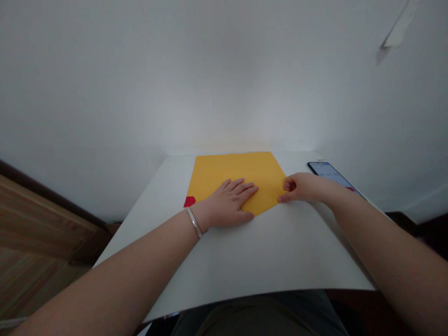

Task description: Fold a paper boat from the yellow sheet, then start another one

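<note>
A sheet of yellow paper lies on the white table, with slanting lower edges. My left hand rests flat across its lower middle, palm down and fingers spread. At the paper's right edge, my right hand has its fingers curled and thumb bent in, pinching the corner there. A small red patch shows at the sheet's lower left corner; whether it is a folded corner or a separate piece, I cannot tell. Part of the lower left edge is hidden by my left hand and wrist.
A phone with a lit screen lies on the right side of the white table, partly behind my right forearm. The wall stands directly behind the table. Wooden furniture is to the left.
</note>
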Demonstrator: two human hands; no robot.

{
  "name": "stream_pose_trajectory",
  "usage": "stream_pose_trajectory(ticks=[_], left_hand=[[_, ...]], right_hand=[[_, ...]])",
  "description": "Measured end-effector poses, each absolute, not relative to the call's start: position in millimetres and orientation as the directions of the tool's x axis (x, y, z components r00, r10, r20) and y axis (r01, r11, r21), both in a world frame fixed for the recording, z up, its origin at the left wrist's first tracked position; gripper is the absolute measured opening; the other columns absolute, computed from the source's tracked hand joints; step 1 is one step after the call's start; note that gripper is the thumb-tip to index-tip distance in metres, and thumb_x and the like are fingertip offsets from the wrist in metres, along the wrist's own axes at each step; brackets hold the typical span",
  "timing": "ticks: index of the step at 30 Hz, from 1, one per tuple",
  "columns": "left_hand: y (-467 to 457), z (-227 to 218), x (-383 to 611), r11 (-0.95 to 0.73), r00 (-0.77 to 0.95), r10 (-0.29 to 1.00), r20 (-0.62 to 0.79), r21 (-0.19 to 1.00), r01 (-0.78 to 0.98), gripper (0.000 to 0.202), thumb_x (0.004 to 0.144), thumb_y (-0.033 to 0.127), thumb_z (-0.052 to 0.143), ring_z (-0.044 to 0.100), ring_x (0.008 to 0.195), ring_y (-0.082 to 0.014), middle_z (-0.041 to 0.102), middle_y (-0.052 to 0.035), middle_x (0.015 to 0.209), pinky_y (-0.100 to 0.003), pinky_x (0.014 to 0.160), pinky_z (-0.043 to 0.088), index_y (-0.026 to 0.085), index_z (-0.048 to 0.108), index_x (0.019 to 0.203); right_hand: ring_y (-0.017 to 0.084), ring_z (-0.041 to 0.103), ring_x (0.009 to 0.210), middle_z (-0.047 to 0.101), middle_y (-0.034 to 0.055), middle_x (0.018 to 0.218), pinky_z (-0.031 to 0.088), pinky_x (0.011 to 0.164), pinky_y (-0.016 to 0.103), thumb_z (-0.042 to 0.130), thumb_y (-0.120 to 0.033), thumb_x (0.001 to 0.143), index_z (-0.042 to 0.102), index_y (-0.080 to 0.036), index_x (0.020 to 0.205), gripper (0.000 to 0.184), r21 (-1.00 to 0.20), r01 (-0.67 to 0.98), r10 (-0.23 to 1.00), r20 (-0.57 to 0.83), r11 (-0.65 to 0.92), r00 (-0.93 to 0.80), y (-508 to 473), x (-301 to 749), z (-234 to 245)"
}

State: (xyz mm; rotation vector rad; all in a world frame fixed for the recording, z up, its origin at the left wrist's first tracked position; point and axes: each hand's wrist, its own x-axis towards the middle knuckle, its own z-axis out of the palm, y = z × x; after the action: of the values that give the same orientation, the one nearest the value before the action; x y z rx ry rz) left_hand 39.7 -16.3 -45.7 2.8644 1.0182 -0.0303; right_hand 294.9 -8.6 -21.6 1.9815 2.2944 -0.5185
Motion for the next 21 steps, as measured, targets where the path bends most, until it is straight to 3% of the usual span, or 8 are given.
stream_pose_trajectory(ticks=[7, 17, 21], left_hand=[[-18, -48, 40, -0.749, 0.754, 0.656, -0.029, 0.094, 0.656, 0.070, 0.092, 0.054, 0.031, 0.018, 0.141, -0.0260, 0.026, -0.0101, 0.153, -0.046, 0.113, 0.012, 0.017, 0.014, 0.148], [-21, -47, 40, -0.785, 0.785, 0.618, 0.037, 0.075, 0.615, 0.068, 0.092, 0.062, 0.022, 0.022, 0.139, -0.0289, 0.030, -0.0074, 0.151, -0.050, 0.112, 0.012, 0.021, 0.024, 0.147], [-20, -46, 40, -0.785, 0.786, 0.618, -0.007, 0.053, 0.618, 0.065, 0.093, 0.053, 0.030, 0.019, 0.140, -0.0276, 0.027, -0.0077, 0.153, -0.048, 0.113, 0.012, 0.019, 0.021, 0.147]], right_hand=[[0.015, 0.051, 0.056, 0.061, 0.0014, 0.064, 0.030, 0.050, 0.028, 0.057, -0.047, 0.073, 0.057, -0.021, 0.062, 0.028, -0.238, 0.955, 0.963, -0.161, 0.174, -0.216, -12, 283, -26], [0.015, 0.051, 0.056, 0.060, 0.0018, 0.063, 0.032, 0.051, 0.028, 0.055, -0.048, 0.075, 0.056, -0.021, 0.062, 0.030, -0.242, 0.965, 0.979, -0.148, 0.100, -0.138, -15, 277, -23], [0.015, 0.050, 0.055, 0.060, 0.0019, 0.062, 0.032, 0.050, 0.028, 0.055, -0.047, 0.075, 0.056, -0.021, 0.061, 0.030, -0.245, 0.962, 0.980, -0.123, 0.120, -0.153, -15, 277, -25]])
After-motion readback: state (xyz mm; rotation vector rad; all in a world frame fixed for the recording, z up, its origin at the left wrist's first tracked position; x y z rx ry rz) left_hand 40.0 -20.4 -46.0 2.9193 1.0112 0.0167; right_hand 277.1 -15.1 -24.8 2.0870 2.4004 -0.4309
